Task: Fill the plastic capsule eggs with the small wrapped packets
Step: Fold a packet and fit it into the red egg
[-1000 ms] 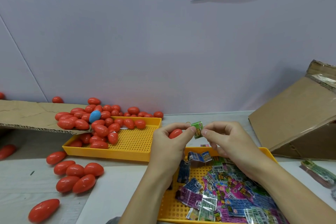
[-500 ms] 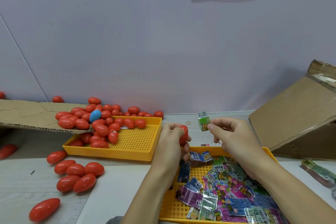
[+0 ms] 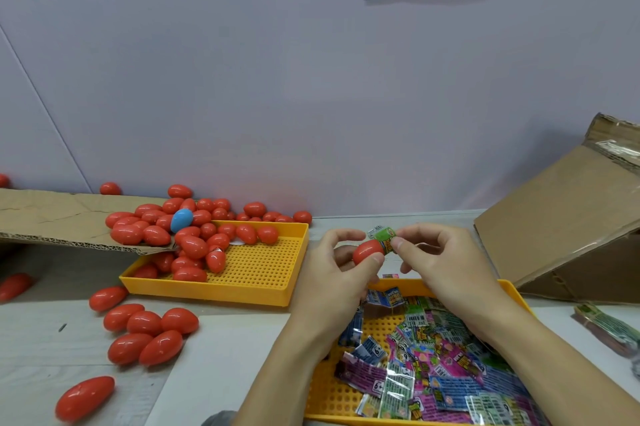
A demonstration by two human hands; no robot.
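One red capsule half (image 3: 367, 251) sits pinched in your left hand (image 3: 341, 282), held above the far rim of the packet tray (image 3: 512, 291) and clear of the counter (image 3: 221, 356). Your right hand (image 3: 440, 264) grips a rolled green packet (image 3: 386, 241) between thumb and forefinger, directly to the right of the shell and touching its mouth. The shell's long axis runs left to right, slightly raised at the open end, and the packet lies nearly in line with it, so the coming move is a straight push leftward. Both hands are equally near; the right one does the driving. How deep the packet already sits appears slight, though your fingers hide the rim. Half a second ago the packet stood apart from the shell, off to its right and higher; the gap has since closed and the shell has turned from upright to lying sideways. The egg pile in the far tray (image 3: 263, 273) is unchanged.
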